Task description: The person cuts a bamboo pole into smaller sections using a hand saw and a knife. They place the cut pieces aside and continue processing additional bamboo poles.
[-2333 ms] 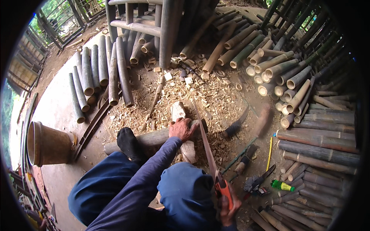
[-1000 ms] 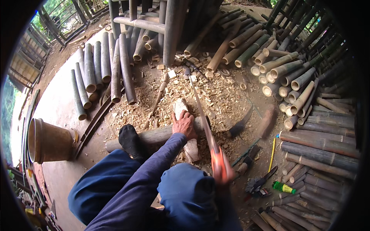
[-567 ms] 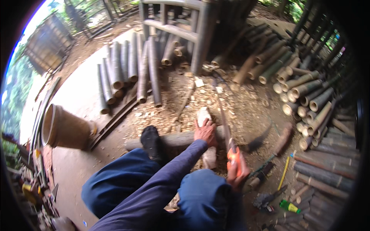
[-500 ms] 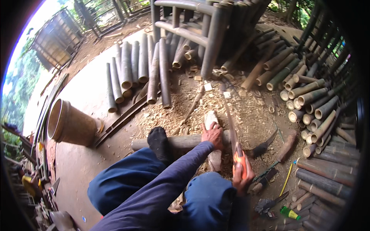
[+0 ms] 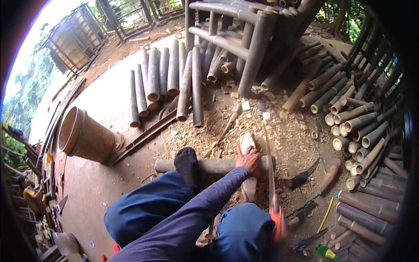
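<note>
Across a pale block [image 5: 248, 140], amid wood chips [image 5: 192, 137] on the ground, lies the bamboo tube [image 5: 220, 166]. The block seems to prop it so its right end stands free of the floor. The left hand [image 5: 248, 162] presses down where the two cross, fingers spread over the top, probably to stop the tube rolling. A black-socked foot [image 5: 187, 163] sits on it farther left, likely as a second clamp.

Near the right end, the saw [image 5: 270, 174] runs over the tube, pointing away from the body; whether its teeth have bitten cannot be told. The right hand [image 5: 281, 229], blurred, is closed around its orange handle, beside the right knee [image 5: 244, 227], which leaves the arm room to stroke.

The tube is grey-brown, round and fairly straight, its right end darker. Beyond that end lie a curved knife [image 5: 303, 174] and a brown log [image 5: 330, 175]; cut tubes [image 5: 360, 126] are piled farther right, and a bucket [image 5: 89, 135] leans at far left.
</note>
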The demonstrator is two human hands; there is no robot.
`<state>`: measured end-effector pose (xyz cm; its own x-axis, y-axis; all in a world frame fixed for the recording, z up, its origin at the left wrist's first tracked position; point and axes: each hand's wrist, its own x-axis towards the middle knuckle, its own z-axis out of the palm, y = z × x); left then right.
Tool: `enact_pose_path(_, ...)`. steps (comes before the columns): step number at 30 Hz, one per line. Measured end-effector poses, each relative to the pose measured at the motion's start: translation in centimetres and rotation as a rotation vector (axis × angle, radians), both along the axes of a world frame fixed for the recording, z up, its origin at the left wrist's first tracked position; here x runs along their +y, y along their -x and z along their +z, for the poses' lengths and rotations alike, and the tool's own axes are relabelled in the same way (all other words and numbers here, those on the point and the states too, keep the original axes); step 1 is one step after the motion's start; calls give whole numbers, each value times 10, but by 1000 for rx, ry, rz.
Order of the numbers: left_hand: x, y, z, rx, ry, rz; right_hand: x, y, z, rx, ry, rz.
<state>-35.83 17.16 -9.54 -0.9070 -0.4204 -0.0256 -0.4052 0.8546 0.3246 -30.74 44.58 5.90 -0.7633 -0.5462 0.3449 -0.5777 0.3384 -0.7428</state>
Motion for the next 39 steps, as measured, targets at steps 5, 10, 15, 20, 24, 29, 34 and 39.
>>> enact_pose_path(5, 15, -1, 34, -12, -32, 1, 23, -23, -8, 40, -109, -85)
enact_pose_path(10, 7, -5, 46, -48, -69, -23, -46, 24, 23, -168, 91, -62)
enact_pose_path(15, 5, -9, 33, -93, -81, -43, 67, -51, 17, -312, 12, -30)
enact_pose_path(20, 14, -5, 79, -122, -115, -11, -35, 26, 31, -142, 58, -91)
enact_pose_path(24, 13, -1, 74, -144, -143, -26, 16, -13, 27, -165, 60, -34)
enact_pose_path(29, -1, -6, 21, -62, -50, -9, 49, -62, 53, -243, -62, -157)
enact_pose_path(34, 19, -4, 79, -122, -98, -13, -45, 31, 30, -181, 63, -87)
enact_pose_path(39, -25, -16, 8, -25, 30, 36, 56, -70, 82, -265, -46, -81)
